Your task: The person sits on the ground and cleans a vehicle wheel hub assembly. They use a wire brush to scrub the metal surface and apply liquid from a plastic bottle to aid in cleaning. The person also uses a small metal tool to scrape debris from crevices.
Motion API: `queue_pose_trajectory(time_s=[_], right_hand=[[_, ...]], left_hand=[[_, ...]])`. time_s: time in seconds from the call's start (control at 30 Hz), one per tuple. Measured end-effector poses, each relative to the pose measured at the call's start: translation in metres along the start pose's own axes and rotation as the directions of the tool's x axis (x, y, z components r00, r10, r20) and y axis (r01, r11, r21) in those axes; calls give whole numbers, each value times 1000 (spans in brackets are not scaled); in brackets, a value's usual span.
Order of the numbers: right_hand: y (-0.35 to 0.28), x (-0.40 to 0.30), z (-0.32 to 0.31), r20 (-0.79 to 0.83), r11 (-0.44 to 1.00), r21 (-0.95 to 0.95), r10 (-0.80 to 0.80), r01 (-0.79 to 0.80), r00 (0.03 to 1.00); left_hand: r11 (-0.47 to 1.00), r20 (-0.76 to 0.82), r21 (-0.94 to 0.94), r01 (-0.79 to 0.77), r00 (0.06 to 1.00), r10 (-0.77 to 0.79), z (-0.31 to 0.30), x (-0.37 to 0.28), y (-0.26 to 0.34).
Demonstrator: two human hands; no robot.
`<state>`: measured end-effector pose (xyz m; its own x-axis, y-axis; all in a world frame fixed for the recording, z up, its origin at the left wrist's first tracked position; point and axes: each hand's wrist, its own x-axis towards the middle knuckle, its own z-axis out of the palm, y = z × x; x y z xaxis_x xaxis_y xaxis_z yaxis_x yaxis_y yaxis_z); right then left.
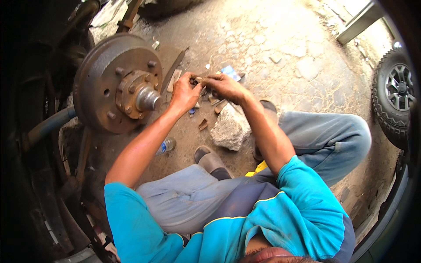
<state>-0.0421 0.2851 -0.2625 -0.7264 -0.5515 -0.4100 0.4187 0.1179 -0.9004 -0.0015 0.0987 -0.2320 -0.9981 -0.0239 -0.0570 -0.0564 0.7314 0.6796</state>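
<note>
My left hand (186, 93) and my right hand (227, 87) meet in front of me, above the ground. Between their fingertips they hold a small part (197, 80), mostly covered by the fingers, so its kind is hard to tell. Left of my hands stands a rusty brake drum (95, 85) with wheel studs. From its middle juts a hub (130, 95) ringed with bolts, ending in a bare metal spindle end (148, 98). Below my right hand lies a rough chunk of stone or concrete (230, 128), with several small dark pieces beside it.
A blue and white packet (231, 72) lies past my hands. Near the drum are a flat piece (174, 80) and a long dark metal strip (176, 65). A plastic bottle (166, 146) sits below my left forearm. A wheel with a knobbly tyre (391, 95) stands far right.
</note>
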Motion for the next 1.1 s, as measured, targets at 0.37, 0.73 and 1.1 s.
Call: queue_pose_trajectory(time_s=[0.37, 0.73, 1.1], right_hand=[[-136, -57, -47, 287, 869, -443, -93, 218, 953], [-223, -124, -1, 464, 330, -745, -369, 580, 805], [-207, -96, 23, 586, 279, -519, -572, 808, 573]], left_hand=[[937, 73, -349, -15, 996, 43, -51, -16, 95], [708, 51, -703, 68, 998, -45, -122, -76, 145], [613, 87, -783, 107, 994, -63, -133, -84, 137]])
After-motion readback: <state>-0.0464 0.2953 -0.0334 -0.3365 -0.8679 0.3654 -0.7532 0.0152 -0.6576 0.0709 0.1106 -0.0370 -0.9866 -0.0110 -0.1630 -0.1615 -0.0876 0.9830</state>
